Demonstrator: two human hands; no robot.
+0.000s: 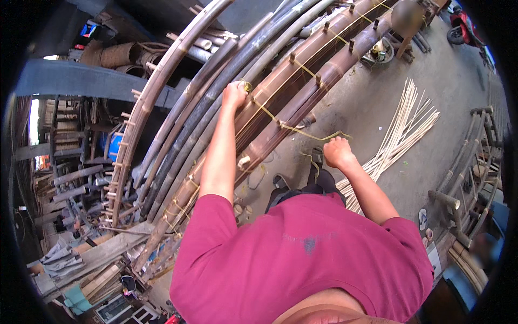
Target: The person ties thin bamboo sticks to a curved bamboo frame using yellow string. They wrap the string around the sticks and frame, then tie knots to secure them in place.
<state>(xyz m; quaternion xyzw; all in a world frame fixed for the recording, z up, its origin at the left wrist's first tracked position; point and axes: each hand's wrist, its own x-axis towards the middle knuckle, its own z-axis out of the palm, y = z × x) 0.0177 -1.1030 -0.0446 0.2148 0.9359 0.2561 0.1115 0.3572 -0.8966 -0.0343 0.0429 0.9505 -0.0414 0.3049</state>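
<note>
Bamboo strip [302, 129], thin and yellowish, runs taut from the near right hand [338, 153], clenched around its loose end, leftward and farther to the left hand [234, 94], gripping it against 2 long brown bamboo poles [302, 89] above the concrete floor [372, 102].

Fingertips of the left hand [234, 94] hidden, curled over the long brown bamboo poles [280, 108]. Palm and fingers of the right hand [338, 152] turned away, so grip on the thin yellow-green binding strip [310, 135] impossible to judge. Far ends of those poles cut off at the upper edge. Red vehicle [464, 29] at the upper right clipped by the dark rim. Legs and feet concealed beneath the magenta shirt [302, 259]. Cluttered heap of boards and scraps [91, 270] at lower left too small to sort.
</note>
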